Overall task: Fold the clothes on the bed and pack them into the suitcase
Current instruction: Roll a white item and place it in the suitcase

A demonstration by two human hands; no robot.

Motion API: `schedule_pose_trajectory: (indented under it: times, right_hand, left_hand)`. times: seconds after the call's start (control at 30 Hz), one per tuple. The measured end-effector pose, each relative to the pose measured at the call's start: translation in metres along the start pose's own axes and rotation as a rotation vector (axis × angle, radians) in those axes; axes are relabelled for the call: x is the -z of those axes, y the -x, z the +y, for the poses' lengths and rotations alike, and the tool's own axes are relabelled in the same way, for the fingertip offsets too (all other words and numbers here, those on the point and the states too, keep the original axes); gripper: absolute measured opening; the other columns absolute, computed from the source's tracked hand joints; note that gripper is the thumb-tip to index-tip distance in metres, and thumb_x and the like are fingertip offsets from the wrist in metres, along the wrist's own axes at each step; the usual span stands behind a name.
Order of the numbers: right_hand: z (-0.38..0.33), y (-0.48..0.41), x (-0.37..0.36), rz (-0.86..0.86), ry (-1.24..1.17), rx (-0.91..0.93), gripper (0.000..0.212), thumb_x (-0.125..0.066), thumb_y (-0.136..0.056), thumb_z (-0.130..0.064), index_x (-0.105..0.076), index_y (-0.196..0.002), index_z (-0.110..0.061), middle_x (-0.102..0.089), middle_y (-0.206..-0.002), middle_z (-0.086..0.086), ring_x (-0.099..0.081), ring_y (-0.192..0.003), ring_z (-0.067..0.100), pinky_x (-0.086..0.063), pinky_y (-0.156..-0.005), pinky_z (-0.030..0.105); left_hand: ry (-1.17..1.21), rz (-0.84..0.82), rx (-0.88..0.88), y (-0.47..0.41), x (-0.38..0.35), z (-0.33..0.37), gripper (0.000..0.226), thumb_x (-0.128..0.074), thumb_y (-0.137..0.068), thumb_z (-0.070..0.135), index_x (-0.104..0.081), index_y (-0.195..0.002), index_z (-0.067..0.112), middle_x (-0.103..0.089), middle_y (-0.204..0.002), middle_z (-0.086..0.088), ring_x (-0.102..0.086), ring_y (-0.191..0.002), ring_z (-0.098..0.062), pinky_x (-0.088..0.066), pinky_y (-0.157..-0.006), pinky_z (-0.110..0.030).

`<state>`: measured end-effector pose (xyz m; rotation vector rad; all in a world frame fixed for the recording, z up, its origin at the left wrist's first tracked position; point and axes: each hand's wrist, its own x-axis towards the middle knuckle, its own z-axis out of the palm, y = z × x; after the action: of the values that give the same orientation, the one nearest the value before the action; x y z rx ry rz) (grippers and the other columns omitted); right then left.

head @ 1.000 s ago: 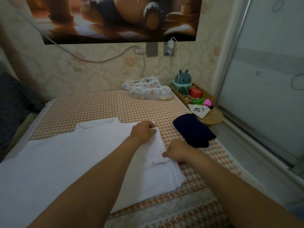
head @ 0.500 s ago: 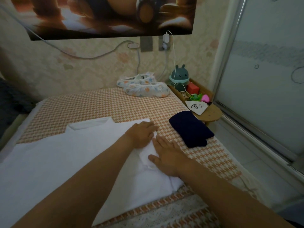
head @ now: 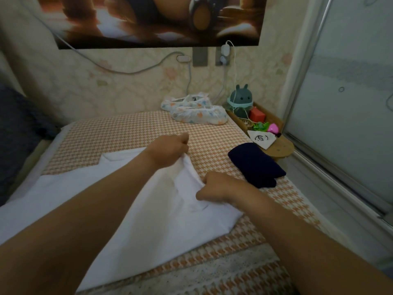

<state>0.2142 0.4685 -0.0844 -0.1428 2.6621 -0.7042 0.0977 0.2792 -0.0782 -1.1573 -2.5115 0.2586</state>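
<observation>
Right hand (head: 217,186), flat earlier, is now curled. Shirt (head: 63,199) edge is pinched by it and gripped, lifted, by left hand (head: 170,150). Shirt is spread on bed (head: 127,135), collar toward wall, long axis wall-to-viewer.

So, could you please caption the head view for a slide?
Left hand and right hand pinch a white shirt on the bed, a folded navy garment nearby.

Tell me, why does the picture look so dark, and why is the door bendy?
Head view: the room light is dim, so the navy folded cloth shows almost no detail, while the white shirt looks washed out; the wide-angle lens bows the door frame; the poster up top looks soft.
</observation>
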Motion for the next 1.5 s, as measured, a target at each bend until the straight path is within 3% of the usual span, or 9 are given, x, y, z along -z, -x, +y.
schedule_pose_trajectory:
  times: [0.3,0.47,0.63,0.73,0.87,1.07,1.2,1.33,1.5]
  right_hand:
    - [-0.126,-0.006,-0.043,-0.209,-0.313,0.114,0.046,-0.074,-0.086,-0.029,-0.059,-0.123,-0.006,-0.063,-0.103,0.007,-0.064,-0.092,0.024,-0.058,-0.074,0.036]
    - [-0.164,-0.01,-0.085,-0.55,-0.448,0.045,0.05,-0.057,-0.096,-0.048,-0.054,-0.128,-0.01,-0.063,-0.102,0.008,-0.068,-0.067,0.024,-0.056,-0.054,0.032]
    - [-0.138,-0.042,-0.096,0.262,0.235,0.39,0.031,-0.053,-0.093,-0.04,-0.067,-0.117,-0.027,-0.063,-0.123,0.0,-0.058,-0.112,0.024,-0.047,-0.093,0.034]
    - [-0.107,-0.046,-0.118,0.088,0.435,0.416,0.063,-0.041,-0.097,-0.055,-0.027,-0.153,-0.031,-0.018,-0.162,0.006,-0.015,-0.149,0.026,-0.015,-0.12,0.047]
    - [-0.097,-0.044,-0.131,0.044,0.486,0.415,0.069,-0.026,-0.101,-0.059,0.002,-0.158,-0.032,0.012,-0.165,0.003,0.012,-0.152,0.021,0.006,-0.122,0.044]
    - [-0.101,-0.033,-0.129,0.06,0.538,0.488,0.077,-0.029,-0.097,-0.065,0.005,-0.157,-0.031,0.017,-0.164,0.004,0.017,-0.151,0.02,0.006,-0.122,0.045]
    - [-0.103,-0.016,-0.132,-0.004,0.557,0.577,0.081,-0.033,-0.095,-0.067,0.006,-0.157,-0.033,0.019,-0.164,0.002,0.018,-0.15,0.017,0.002,-0.123,0.047]
    - [-0.098,-0.001,-0.127,-0.067,0.632,0.692,0.103,-0.043,-0.082,-0.08,0.013,-0.155,-0.035,0.029,-0.161,-0.002,0.026,-0.147,0.015,0.01,-0.122,0.044]
    - [-0.105,0.017,-0.112,-0.161,0.714,0.711,0.083,-0.048,-0.096,-0.028,0.009,-0.158,-0.023,0.022,-0.163,0.001,0.019,-0.149,0.013,0.004,-0.124,0.04]
  left_hand:
    - [0.41,0.087,0.562,0.123,0.031,-0.056,0.015,-0.054,-0.093,0.013,-0.068,-0.091,0.019,-0.064,-0.101,0.002,-0.06,-0.092,-0.02,-0.043,-0.079,-0.031]
    - [0.333,-0.352,0.731,0.197,-0.006,-0.071,0.038,-0.057,-0.095,0.034,-0.058,-0.132,0.027,-0.046,-0.145,-0.002,-0.043,-0.131,-0.025,-0.032,-0.111,-0.037]
    - [0.372,0.013,0.694,0.204,0.003,-0.051,0.032,-0.05,-0.089,0.015,-0.07,-0.113,0.015,-0.06,-0.124,-0.01,-0.056,-0.114,-0.03,-0.04,-0.097,-0.031]
    - [0.454,-0.09,0.588,0.2,0.003,-0.03,0.062,-0.03,-0.088,0.051,-0.055,-0.136,0.022,-0.043,-0.148,-0.01,-0.039,-0.136,-0.03,-0.032,-0.112,-0.042]
    - [0.372,-0.427,0.666,0.215,-0.014,-0.001,0.066,-0.032,-0.099,0.056,-0.01,-0.156,0.031,0.004,-0.164,-0.006,-0.003,-0.15,-0.027,-0.014,-0.12,-0.047]
    - [0.155,-0.266,0.865,0.237,0.021,0.031,0.07,-0.045,-0.087,0.066,-0.035,-0.141,0.022,-0.041,-0.142,-0.009,-0.044,-0.124,-0.027,-0.043,-0.094,-0.041]
    - [0.475,-0.325,0.979,0.251,0.034,0.052,0.078,-0.057,-0.088,0.058,-0.024,-0.146,0.018,-0.058,-0.129,-0.009,-0.059,-0.113,-0.025,-0.047,-0.088,-0.035]
    - [0.873,-0.047,1.081,0.257,0.051,0.05,0.067,-0.076,-0.082,0.024,-0.036,-0.135,0.024,-0.059,-0.108,-0.008,-0.057,-0.091,-0.019,-0.047,-0.08,-0.029]
    - [0.984,-0.216,1.077,0.271,0.063,0.047,0.077,-0.082,-0.075,0.03,-0.036,-0.137,0.03,-0.054,-0.115,-0.006,-0.056,-0.098,-0.018,-0.05,-0.082,-0.029]
